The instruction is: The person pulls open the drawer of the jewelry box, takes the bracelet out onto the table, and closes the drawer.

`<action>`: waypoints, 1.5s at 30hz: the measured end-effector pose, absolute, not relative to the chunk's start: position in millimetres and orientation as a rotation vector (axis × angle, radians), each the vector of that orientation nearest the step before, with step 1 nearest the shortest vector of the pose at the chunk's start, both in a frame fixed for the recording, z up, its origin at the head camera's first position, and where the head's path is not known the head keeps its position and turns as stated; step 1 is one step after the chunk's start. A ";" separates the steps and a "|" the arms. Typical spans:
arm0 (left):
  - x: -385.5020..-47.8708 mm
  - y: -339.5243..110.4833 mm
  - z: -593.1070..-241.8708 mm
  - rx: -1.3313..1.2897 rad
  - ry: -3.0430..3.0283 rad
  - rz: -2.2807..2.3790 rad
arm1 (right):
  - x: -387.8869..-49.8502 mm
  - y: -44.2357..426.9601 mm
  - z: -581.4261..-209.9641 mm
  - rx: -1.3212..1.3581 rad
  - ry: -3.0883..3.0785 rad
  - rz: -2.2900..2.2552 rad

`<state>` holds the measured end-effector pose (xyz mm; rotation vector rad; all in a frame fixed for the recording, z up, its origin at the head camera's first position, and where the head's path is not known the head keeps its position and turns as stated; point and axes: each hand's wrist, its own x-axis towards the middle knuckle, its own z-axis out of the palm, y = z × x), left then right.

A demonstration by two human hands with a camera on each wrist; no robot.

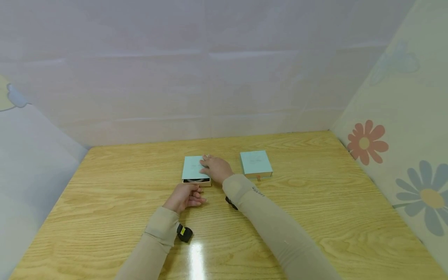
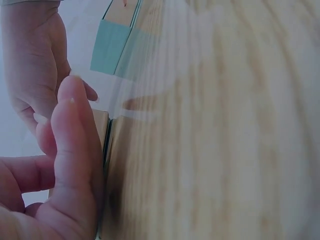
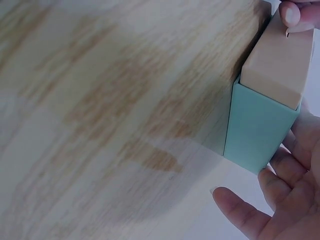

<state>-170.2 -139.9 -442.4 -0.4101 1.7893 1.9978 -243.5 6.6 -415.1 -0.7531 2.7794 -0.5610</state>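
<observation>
A pale mint drawer-style box [image 1: 191, 166] lies near the middle of the table, its tan inner drawer [image 1: 205, 184] slid partway out toward me. Inside the dark gap, part of a curved pale item [image 1: 196, 180] shows; its kind is unclear. My left hand [image 1: 183, 197] is at the drawer's front, thumb and finger pinching a small pull tab there, mostly hidden by the fingertips. Spread across the right part of the box's top, my right hand [image 1: 217, 169] presses with fairly straight fingers. One of its fingers [image 3: 240, 212] hangs apart from the box.
A second mint box [image 1: 256, 162], closed and with a small orange-brown tab [image 1: 259, 178], stands right of my right hand. Beneath everything is a wood-grain table [image 1: 140, 167]. Pale cloth walls [image 1: 210, 89] rise behind and at both sides, with printed flowers [image 1: 367, 142] on the right.
</observation>
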 end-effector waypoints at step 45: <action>-160.8 -140.2 -441.0 -0.410 1.778 1.974 | -243.2 6.6 -412.3 -0.770 2.779 -0.530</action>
